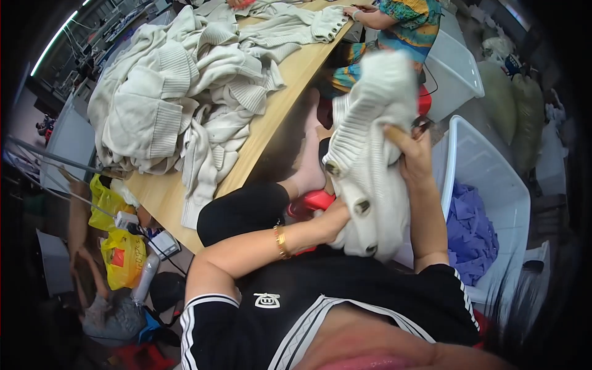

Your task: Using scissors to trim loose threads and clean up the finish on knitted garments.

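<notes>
I hold a cream knitted cardigan (370, 154) with round buttons down its front edge, lifted over my lap. My right hand (412, 153) grips its upper part from the right side. My left hand (333, 219) clutches the lower edge near the buttons, with a gold bracelet (282, 242) on that wrist. A pile of similar cream knitted garments (179, 92) lies on the wooden table (296, 68) to my left.
A white plastic bin (487, 179) with purple cloth (472, 231) stands at my right. A second white bin (456, 71) sits farther back. A person in a colourful top (407, 21) works at the table's far end. Yellow bags (120, 253) lie on the floor at left.
</notes>
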Available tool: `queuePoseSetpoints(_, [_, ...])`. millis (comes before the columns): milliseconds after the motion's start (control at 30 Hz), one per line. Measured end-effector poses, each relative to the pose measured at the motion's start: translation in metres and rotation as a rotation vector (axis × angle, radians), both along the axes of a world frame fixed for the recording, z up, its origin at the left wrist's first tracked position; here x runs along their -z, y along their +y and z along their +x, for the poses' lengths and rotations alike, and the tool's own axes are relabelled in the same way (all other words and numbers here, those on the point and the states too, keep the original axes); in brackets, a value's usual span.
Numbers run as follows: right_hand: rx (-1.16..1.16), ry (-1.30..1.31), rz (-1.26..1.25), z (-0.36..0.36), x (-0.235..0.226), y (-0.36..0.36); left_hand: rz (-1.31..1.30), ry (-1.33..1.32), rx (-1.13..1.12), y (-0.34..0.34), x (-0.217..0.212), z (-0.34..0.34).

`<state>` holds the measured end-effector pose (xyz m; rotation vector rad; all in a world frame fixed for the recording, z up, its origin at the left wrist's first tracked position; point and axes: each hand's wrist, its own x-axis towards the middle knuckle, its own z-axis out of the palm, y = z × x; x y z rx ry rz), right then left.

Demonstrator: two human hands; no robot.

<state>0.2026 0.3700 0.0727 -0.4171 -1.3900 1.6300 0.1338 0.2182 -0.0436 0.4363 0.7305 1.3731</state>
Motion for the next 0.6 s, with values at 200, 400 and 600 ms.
queuePoseSetpoints(200, [-0.127, -0.269, -0.454, 0.067, 0.112, 0.060, -0.330, 0.041, -0.005, 0.006, -0.120, -0.065])
queuePoseSetpoints(400, [0.010, -0.443, -0.347, 0.095, 0.164, 0.050, 0.073, 0.311, -0.422, 0.136, -0.294, -0.181])
queuePoseSetpoints(600, [0.047, -0.417, -0.373, 0.082, 0.176, 0.053, 0.090, 1.148, -0.770, 0.163, -0.289, -0.363])
